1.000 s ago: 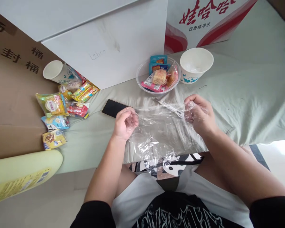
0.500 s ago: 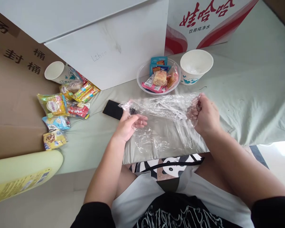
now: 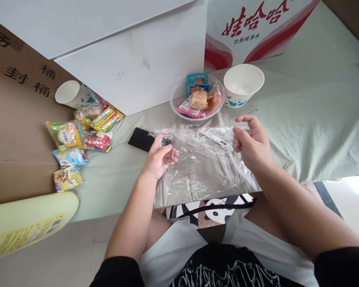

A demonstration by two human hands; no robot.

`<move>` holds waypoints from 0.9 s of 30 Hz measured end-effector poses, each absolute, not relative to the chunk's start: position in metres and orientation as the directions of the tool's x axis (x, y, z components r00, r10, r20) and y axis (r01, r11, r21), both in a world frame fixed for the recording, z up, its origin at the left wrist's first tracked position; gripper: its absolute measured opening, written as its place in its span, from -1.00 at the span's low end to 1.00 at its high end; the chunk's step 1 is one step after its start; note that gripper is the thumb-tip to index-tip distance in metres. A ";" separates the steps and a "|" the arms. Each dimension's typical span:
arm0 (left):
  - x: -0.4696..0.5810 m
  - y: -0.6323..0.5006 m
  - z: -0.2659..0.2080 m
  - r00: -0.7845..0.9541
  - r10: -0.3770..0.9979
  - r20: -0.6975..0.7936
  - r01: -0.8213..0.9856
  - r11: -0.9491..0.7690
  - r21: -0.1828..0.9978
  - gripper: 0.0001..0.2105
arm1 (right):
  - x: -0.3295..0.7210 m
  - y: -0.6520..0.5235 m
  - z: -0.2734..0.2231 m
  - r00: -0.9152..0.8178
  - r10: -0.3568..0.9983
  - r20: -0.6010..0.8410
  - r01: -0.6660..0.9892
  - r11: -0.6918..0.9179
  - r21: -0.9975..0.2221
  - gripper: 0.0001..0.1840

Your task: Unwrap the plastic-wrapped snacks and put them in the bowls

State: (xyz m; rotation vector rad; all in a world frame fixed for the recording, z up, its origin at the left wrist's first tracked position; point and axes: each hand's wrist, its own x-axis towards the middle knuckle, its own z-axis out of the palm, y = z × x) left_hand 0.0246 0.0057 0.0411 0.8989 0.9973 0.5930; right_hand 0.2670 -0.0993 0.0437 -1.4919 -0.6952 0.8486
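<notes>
A thin, crinkled sheet of clear plastic film (image 3: 197, 167) lies spread over the table edge in front of me. My left hand (image 3: 160, 157) has its fingers curled on the film's left end, with part of the plastic over the fingers. My right hand (image 3: 253, 141) is at the film's right end, thumb and index finger apart and the other fingers bent. Whether a bit of film still clings to that hand is hard to make out. Beside my left hand rests a black phone (image 3: 140, 138), partly covered by the hand and the film.
Beyond the film stand a clear plastic bowl (image 3: 174, 104) of wrapped snacks and a white paper tub (image 3: 243, 85). Several snack packs (image 3: 66, 135) and a tipped paper tub (image 3: 68, 92) lie at left. White boxes (image 3: 155, 67) line the back; a yellow-green container (image 3: 32, 203) is lower left.
My right hand has opened its fingers and let the raised film edge go. The film has sunk flatter onto the table. My left fingers have curled in more.
</notes>
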 end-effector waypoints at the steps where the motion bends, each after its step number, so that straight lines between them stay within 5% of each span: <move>1: 0.025 0.005 0.041 0.435 0.777 -0.455 -0.013 0.511 0.860 -0.13 | 0.267 -0.100 0.045 0.533 0.840 -0.102 -0.017 -0.110 -0.994 -0.81; 6: 0.027 0.004 0.043 0.421 0.783 -0.457 0.035 0.490 0.871 -0.17 | 0.263 -0.102 0.049 0.391 0.910 -0.135 0.122 -0.197 -0.973 -0.72; 12: 0.028 0.004 0.042 0.415 0.787 -0.457 0.039 0.487 0.873 -0.25 | 0.262 -0.100 0.044 0.384 0.909 -0.159 0.066 -0.199 -0.978 -0.85; 18: 0.026 0.003 0.042 0.406 0.791 -0.458 0.039 0.485 0.873 -0.28 | 0.263 -0.099 0.041 0.429 0.888 -0.168 0.053 -0.210 -0.976 -0.44; 22: 0.024 0.004 0.040 0.416 0.798 -0.436 0.006 0.477 0.879 -0.31 | 0.266 -0.098 0.045 0.481 0.858 -0.179 0.111 -0.263 -0.958 -0.81; 27: 0.022 0.005 0.039 0.413 0.799 -0.436 0.002 0.478 0.878 -0.33 | 0.267 -0.099 0.049 0.500 0.858 -0.119 0.181 -0.238 -0.954 -0.54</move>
